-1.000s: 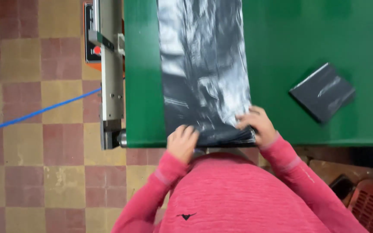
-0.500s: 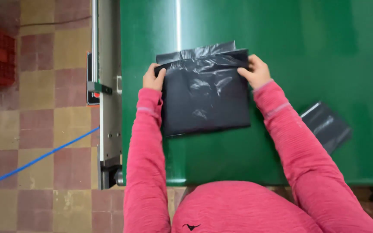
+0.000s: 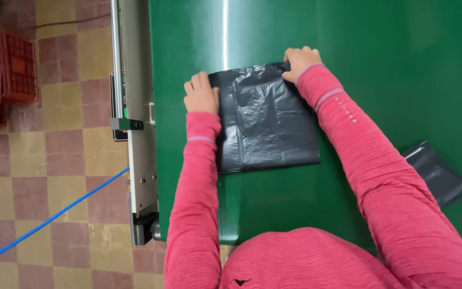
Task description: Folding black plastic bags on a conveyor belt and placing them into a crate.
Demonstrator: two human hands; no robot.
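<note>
My left hand (image 3: pixel 201 94) rests on the far left corner of the folded black plastic bag (image 3: pixel 266 123). Its fingers are curled and press down on the edge, more flat than closed, and I cannot tell if they pinch the film or only hold it down. My right hand (image 3: pixel 300 61) is at the far right corner. There the fingers are bent over the top edge and they seem to grip a fold of the plastic.

The bag lies flat on the glossy green table surface (image 3: pixel 380 64), between my two arms. It is almost square, a little longer in the direction away from me. From both grips the rest of the bag lies toward my body, so its free edge is the near one. The two hands are about equally close to it, each on its own corner.

More outward, a second small folded black bag (image 3: pixel 437 174) lies near my right elbow, well apart from the first. At the left side of the table runs a grey metal rail (image 3: pixel 137 107). Beyond it is a checkered tile floor (image 3: pixel 54 160) with a blue cable (image 3: pixel 49 222) and red plastic crates (image 3: pixel 4 67).
</note>
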